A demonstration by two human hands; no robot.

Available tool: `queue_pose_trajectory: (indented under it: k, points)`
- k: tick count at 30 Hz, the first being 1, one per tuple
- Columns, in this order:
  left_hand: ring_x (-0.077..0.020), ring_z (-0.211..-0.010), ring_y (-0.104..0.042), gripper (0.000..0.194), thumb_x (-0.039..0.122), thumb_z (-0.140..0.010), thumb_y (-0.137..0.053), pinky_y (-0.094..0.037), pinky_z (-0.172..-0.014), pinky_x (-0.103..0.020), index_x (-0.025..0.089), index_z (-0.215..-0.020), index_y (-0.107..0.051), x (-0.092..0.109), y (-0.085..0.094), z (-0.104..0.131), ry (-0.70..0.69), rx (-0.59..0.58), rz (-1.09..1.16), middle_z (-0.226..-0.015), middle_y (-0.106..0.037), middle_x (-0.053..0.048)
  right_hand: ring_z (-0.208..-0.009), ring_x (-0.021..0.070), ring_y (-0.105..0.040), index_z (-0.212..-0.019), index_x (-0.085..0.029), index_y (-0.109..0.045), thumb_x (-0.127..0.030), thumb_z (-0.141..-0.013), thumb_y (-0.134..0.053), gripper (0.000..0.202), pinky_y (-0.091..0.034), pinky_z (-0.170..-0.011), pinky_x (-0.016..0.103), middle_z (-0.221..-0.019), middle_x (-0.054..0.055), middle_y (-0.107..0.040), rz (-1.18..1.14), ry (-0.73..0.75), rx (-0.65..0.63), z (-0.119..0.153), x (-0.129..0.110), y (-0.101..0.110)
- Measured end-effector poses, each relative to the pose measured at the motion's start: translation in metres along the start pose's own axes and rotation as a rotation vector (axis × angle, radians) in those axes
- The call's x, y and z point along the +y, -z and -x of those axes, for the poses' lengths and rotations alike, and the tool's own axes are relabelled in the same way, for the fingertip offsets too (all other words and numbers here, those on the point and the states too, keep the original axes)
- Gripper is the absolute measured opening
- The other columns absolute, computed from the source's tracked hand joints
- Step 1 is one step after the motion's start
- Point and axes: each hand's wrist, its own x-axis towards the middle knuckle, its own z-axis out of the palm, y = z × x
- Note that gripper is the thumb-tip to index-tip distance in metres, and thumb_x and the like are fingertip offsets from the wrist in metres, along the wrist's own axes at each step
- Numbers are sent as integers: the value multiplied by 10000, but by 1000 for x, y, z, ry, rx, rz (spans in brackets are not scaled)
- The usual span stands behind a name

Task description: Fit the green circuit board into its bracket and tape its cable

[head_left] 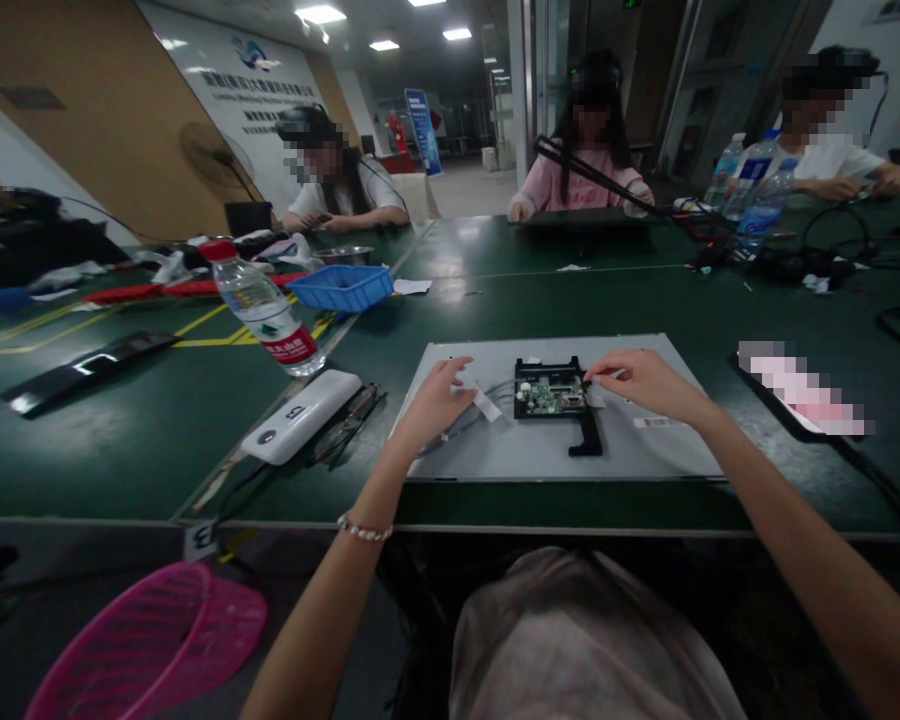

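The left hand (436, 400) is loosely spread beside the cable (459, 427). The right hand (645, 384) pinches at the board's (551, 397) edge; the pinched part is indiscernible.

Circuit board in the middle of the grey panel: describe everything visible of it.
The circuit board is green, crowded with small light and dark components, and lies flat, components up, in a black frame on the grey panel. Grey cables run towards its left side. The right hand's fingertips are at its right edge; whether they touch it is unclear. Its markings are too small to read.
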Motion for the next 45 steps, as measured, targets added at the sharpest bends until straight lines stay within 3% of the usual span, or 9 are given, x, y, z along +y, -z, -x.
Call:
queue_pose_trajectory:
  k: [2,4,10,17,20,28,37,40,45]
  points:
    - [-189,-1051,-581,429,235,-838,-544,-464,-948,-346,202,-1263,-491,12,3,6,-34,114,-90,-1259,-499,-92,-911,207,-639,-945,-219,-728,-288,-850,-525,235,-508,-775,330,-995,49,-714,-15,-10,0,1,0,0]
    - [-211,-1091,-562,346,219,-866,-516,-436,-990,-374,196,-1211,-514,26,5,13,-61,155,-186,-1217,-524,-93,-909,203,-639,-943,-217,-726,-282,-852,-518,236,-506,-773,325,-991,47,-714,-20,-10,2,1,1,0]
    - [-259,-994,-612,250,222,-876,-515,-476,-869,-364,170,-1119,-547,49,-9,29,1,-73,-425,-1058,-632,-103,-886,203,-638,-930,-215,-729,-274,-850,-519,233,-496,-749,313,-973,42,-718,45,5,-14,2,4,-2]
    - [-249,-854,-660,158,220,-923,-445,-476,-712,-322,178,-1050,-530,51,-23,37,58,-90,-556,-939,-679,-95,-877,195,-644,-919,-218,-730,-268,-854,-508,237,-502,-762,313,-966,34,-718,53,-1,-43,4,2,-2]
    - [-244,-859,-668,197,235,-923,-450,-477,-718,-317,183,-1106,-503,47,-21,36,51,-102,-522,-960,-686,-90,-871,201,-645,-924,-220,-732,-271,-851,-510,239,-500,-766,324,-965,36,-721,69,-16,-45,4,3,-2]
    - [-251,-1101,-598,316,249,-898,-504,-458,-932,-382,180,-1206,-483,31,-19,37,9,-53,-293,-1169,-635,-112,-846,207,-642,-932,-221,-730,-254,-856,-492,253,-481,-752,331,-954,40,-725,167,-12,-68,3,7,-3]
    - [-256,-1108,-574,282,240,-888,-520,-463,-944,-394,192,-1165,-517,39,-17,42,-19,57,-294,-1214,-588,-99,-868,216,-639,-932,-215,-718,-240,-876,-468,257,-465,-776,340,-956,43,-715,270,25,-78,4,6,-4]
    - [-248,-1132,-559,263,222,-907,-485,-448,-977,-401,194,-1164,-529,40,-16,42,-31,124,-261,-1213,-586,-93,-889,227,-637,-924,-205,-720,-239,-871,-480,248,-464,-802,353,-965,57,-715,296,22,-40,3,12,-4]
    - [-234,-1112,-560,244,193,-916,-441,-444,-989,-400,189,-1130,-559,41,-14,43,-56,184,-203,-1183,-601,-85,-860,215,-653,-947,-190,-714,-248,-822,-543,219,-496,-754,323,-995,66,-710,213,-110,88,3,30,-2]
